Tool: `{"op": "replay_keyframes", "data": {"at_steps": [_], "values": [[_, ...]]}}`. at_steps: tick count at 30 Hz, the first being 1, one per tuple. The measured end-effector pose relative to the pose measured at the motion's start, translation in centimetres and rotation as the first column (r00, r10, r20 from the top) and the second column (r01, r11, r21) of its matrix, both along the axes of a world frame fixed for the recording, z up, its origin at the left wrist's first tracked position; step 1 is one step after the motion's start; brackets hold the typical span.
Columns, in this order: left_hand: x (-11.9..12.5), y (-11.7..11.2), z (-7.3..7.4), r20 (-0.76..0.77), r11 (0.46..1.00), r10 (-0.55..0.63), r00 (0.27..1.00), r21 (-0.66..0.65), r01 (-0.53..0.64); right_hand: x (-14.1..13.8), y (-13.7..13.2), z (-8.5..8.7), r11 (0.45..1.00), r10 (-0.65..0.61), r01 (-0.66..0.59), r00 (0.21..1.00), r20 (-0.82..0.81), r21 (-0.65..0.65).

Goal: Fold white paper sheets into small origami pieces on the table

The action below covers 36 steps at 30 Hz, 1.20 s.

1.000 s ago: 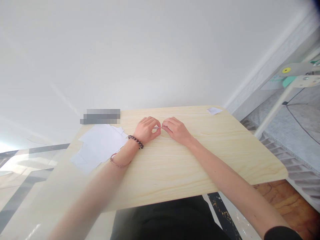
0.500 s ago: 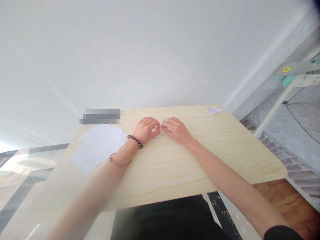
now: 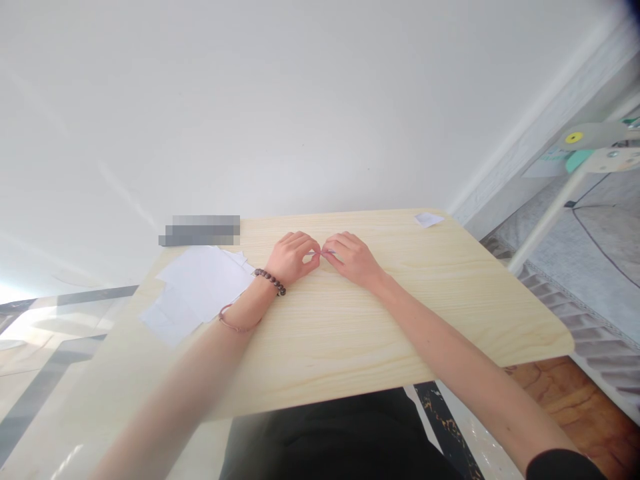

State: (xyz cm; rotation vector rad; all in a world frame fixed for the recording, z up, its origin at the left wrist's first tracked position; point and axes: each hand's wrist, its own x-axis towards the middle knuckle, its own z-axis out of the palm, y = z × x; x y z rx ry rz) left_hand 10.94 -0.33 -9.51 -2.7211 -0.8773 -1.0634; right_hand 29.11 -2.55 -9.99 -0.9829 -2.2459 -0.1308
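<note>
White sheets (image 3: 200,287) overlap at the left of the table (image 3: 425,307), apparently placed for reach by the near arm. The left hand (image 3: 293,257) holds one side of a thin pale piece (image 3: 313,253), seemingly paper (its form is largely hidden), in a narrow pinch. This piece sits between both hands, near the table's middle. The right hand (image 3: 350,257) pinches its opposite side; the close, matched hold probably gives fine control. A small white slip (image 3: 429,219) lies near the far right corner, presumably set apart to avoid mixing.

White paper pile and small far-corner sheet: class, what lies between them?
Head view: the left hand and right hand, together pinching a thin pale piece, lie between.
</note>
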Motion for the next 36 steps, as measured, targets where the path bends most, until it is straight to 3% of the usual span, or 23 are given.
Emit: {"op": "replay_keyframes", "data": {"at_steps": [8,17,25,36], "values": [[0.06,-0.16,0.11,0.012,0.997,0.072,0.997,-0.014,-0.072,-0.01,-0.08,0.32,0.999,-0.03,0.03,1.0,-0.005,-0.027],[0.01,-0.13,0.11,-0.001,0.999,0.032,0.999,-0.001,-0.032,0.03,0.03,0.1,1.0,0.0,0.0,1.0,-0.006,-0.005],[0.11,-0.25,0.2,0.012,0.996,0.087,0.996,-0.018,-0.086,0.06,-0.04,0.26,0.999,-0.03,0.029,0.999,-0.026,-0.024],[0.0,-0.2,0.19,-0.005,0.999,0.03,1.0,-0.011,-0.03,-0.11,0.07,-0.02,1.0,-0.018,0.018,1.0,-0.005,-0.019]]}}
